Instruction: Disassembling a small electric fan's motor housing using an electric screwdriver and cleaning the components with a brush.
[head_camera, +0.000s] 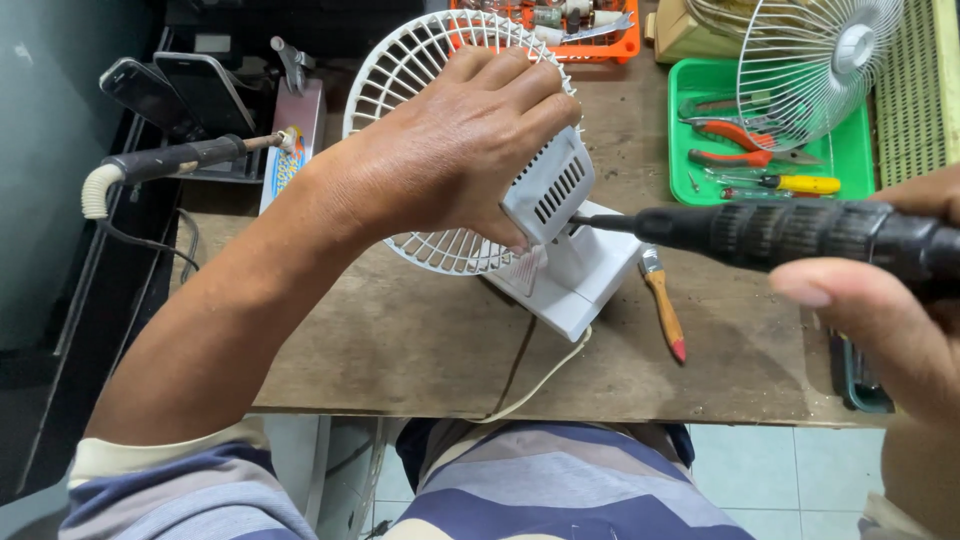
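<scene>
I am clamping my left hand (455, 140) over the white desk fan (520, 200) lying tipped on the wooden bench (400, 340), fingers closed around its motor housing, while my right hand (890, 300) is wrapping shut on a black power screwdriver (790, 232) whose bit is touching the housing, probably at a screw. The fan is looking light and its thin plastic grille brittle, so the solid housing is the place I am gripping. A loose wire guard (815, 60) is leaning over the green tray (850, 150) of pliers, and an orange-handled screwdriver (662, 300) is lying just beside the base.
</scene>
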